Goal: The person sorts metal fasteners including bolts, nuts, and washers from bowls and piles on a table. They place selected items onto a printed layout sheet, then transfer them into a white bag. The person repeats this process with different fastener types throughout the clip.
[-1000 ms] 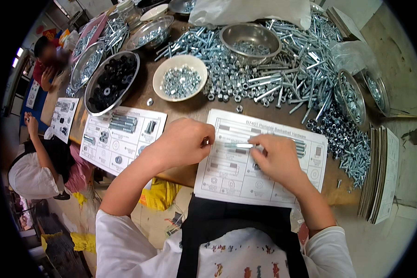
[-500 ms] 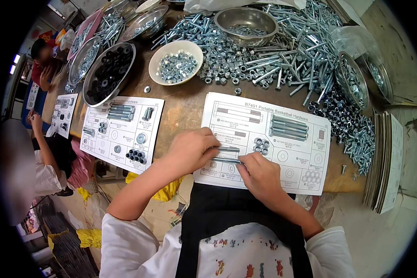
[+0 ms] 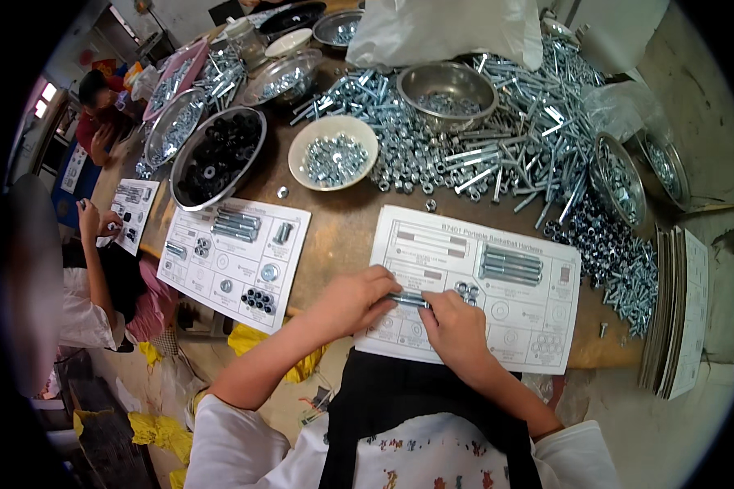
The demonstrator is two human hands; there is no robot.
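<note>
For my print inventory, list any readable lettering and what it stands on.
Nearest sheet: heading legible, wording withheld; captions too small to read.
Sheet to its left: heading blurred, captions too small.
Far-left sheet: print too small.
Stack at right: print too small.
Shirt: coloured marks, unclear whether lettering.

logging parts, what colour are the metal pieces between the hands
The metal pieces are silvery; head view.

Pale floor [image 3: 644, 432] shows beside the brown table [image 3: 334, 244].

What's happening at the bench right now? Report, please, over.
Left hand and right hand: holding metal rods between them. Rods over the printed sheet. Nearby: nuts just beyond right hand, bolts past them.
</note>
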